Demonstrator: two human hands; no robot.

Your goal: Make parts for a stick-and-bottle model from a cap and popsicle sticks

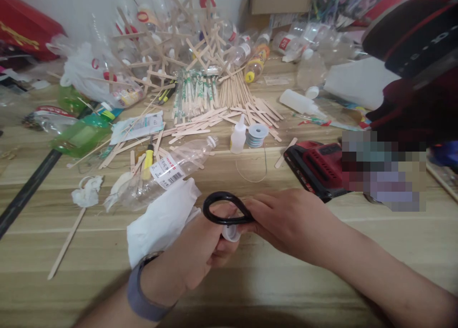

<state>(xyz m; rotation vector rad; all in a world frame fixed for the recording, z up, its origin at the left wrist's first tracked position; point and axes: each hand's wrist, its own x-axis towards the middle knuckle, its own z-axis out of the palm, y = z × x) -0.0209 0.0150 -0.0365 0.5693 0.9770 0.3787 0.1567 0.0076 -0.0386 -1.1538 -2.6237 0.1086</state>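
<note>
My left hand [200, 244] is closed around a small white plastic cap [231, 233], its fingers curled underneath. Against the cap, my right hand [291, 218] is closed on what looks like a pair of scissors [246, 214]; one black loop handle sticks out over my left hand, and the blades are hidden. Just beyond the left hand lies a crumpled white tissue [161, 223]. A clear plastic bottle [189, 158] with a white label rests on its side behind it. Past my hands stand a small glue bottle [238, 135] and a spool of thin wire or thread [257, 135].
A red and black power tool battery [318, 166] is at the right. Wooden craft sticks [214, 116] and a stick structure [161, 56] fill the back among several bottles. A yellow-handled tool [148, 162], green bottle [80, 139] and black bar [28, 194] lie left.
</note>
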